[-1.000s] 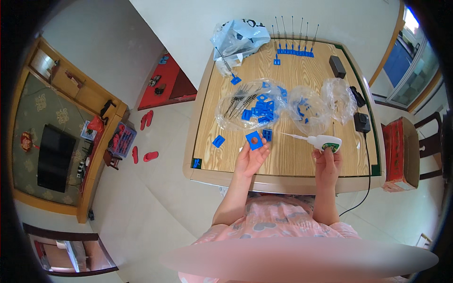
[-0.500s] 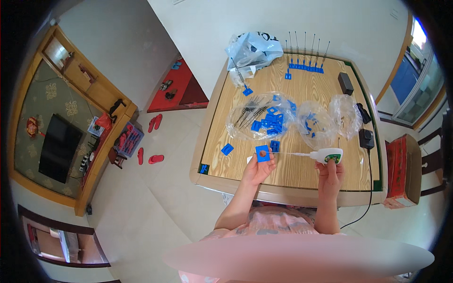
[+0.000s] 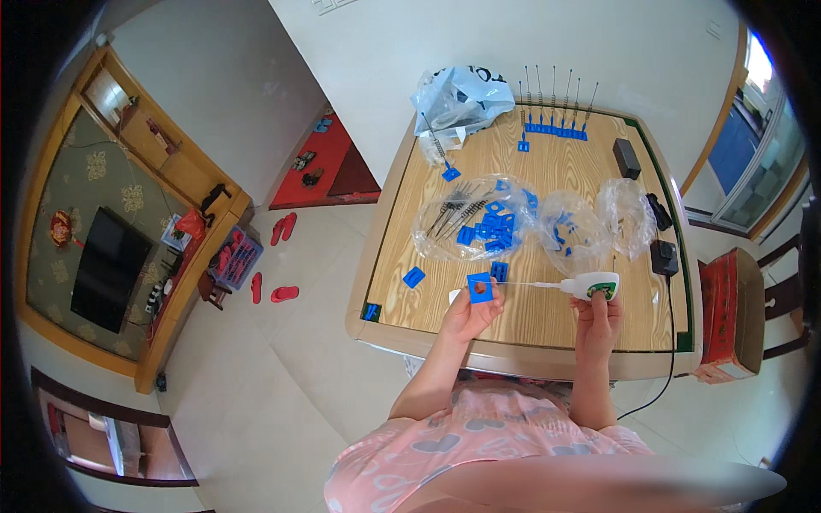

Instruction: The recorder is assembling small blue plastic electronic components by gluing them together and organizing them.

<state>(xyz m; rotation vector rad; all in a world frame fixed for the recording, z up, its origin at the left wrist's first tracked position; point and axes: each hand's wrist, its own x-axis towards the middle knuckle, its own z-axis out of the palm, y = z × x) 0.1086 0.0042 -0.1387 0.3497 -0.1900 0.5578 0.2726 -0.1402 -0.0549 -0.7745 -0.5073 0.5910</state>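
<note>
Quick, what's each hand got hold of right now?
Left hand: closed, holding a blue square plastic piece.
Right hand: closed, holding a white long-nozzled plastic bottle.

Pale floor (image 3: 282,368) stretches left of the left hand (image 3: 469,320) toward a wood-framed wall panel (image 3: 90,192) behind a black television (image 3: 111,269). Far right of the right hand (image 3: 596,321), a window (image 3: 758,67) glows; a white wall (image 3: 599,51) rises beyond both.

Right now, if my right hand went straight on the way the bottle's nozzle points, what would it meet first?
Most likely the blue square piece in your left hand: the nozzle of the white bottle in your right hand lines up with it, though depth and contact are unclear.
</note>
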